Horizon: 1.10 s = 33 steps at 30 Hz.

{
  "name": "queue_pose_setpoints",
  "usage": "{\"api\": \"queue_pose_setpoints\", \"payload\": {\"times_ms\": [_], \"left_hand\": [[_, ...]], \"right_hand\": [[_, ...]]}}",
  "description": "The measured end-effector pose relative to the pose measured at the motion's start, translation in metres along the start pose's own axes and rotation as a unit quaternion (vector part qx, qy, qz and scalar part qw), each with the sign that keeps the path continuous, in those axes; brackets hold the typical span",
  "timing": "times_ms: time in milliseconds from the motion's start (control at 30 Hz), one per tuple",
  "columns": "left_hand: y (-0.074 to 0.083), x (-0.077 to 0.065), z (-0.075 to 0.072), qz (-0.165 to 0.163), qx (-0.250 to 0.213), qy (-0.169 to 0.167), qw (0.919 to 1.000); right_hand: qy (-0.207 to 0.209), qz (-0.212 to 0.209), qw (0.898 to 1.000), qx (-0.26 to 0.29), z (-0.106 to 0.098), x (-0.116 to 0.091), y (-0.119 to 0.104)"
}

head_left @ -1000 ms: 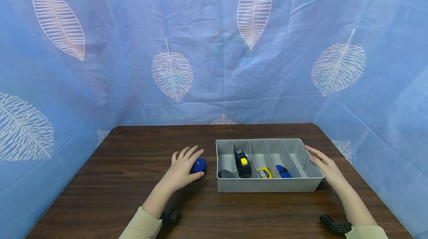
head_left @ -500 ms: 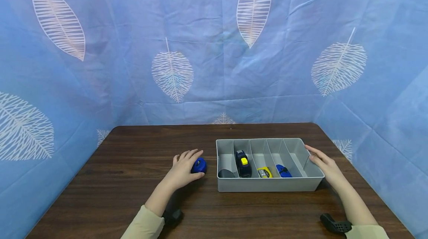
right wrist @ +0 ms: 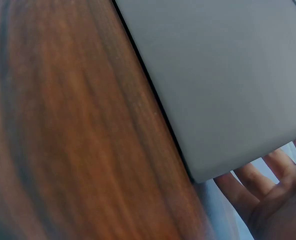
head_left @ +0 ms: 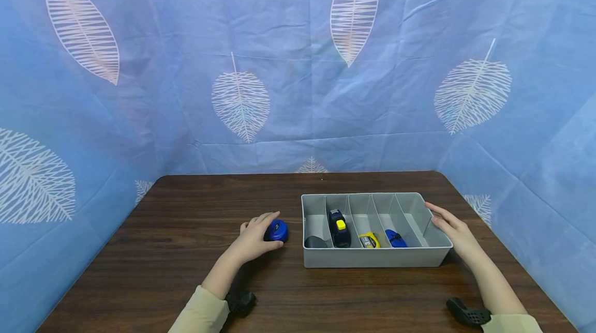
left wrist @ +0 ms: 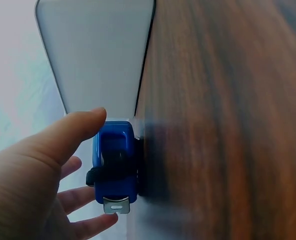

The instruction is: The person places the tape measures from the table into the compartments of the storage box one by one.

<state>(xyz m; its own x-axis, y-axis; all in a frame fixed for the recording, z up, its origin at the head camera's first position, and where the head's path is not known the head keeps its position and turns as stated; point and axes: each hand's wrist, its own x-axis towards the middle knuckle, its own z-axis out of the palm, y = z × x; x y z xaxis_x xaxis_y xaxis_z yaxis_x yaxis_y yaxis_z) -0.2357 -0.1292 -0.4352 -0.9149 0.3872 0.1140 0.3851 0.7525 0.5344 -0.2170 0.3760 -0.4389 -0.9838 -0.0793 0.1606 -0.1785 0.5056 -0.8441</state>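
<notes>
In the head view, my left hand (head_left: 253, 238) curls round a blue tape measure (head_left: 278, 230) on the table, left of a grey compartment tray (head_left: 372, 259). The left wrist view shows my thumb at one edge of this blue tape measure (left wrist: 115, 145), the other fingers behind it. A black strap and metal end hook face that camera. My right hand (head_left: 455, 232) rests straight fingers against the tray's right end; its fingers (right wrist: 253, 182) touch the tray's wall (right wrist: 228, 90) in the right wrist view.
Inside the tray, left to right, lie a dark grey rounded thing (head_left: 315, 242), a black tape measure with yellow button (head_left: 340, 229), a small yellow tape measure (head_left: 369, 240) and a blue one with black strap (head_left: 396, 239). Behind the brown table (head_left: 209, 188) hangs a blue leaf-print cloth (head_left: 288, 95).
My left fingers, spread wider a second ago, have drawn in closer round the blue tape measure. The right hand and the tray look unmoved.
</notes>
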Motion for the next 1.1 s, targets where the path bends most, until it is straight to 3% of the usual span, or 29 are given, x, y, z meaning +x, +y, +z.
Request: {"api": "queue_pose_setpoints", "payload": {"times_ms": [433,1100], "left_hand": [[-0.007,0.002,0.004,-0.014,-0.027,-0.017,0.9994],[-0.012,0.005,0.006,-0.008,-0.018,-0.025,0.9995]], "right_hand": [[-0.004,-0.006,1.0,0.003,0.0,0.0,0.0],[-0.006,0.001,1.0,0.008,-0.001,0.0,0.0]]}}
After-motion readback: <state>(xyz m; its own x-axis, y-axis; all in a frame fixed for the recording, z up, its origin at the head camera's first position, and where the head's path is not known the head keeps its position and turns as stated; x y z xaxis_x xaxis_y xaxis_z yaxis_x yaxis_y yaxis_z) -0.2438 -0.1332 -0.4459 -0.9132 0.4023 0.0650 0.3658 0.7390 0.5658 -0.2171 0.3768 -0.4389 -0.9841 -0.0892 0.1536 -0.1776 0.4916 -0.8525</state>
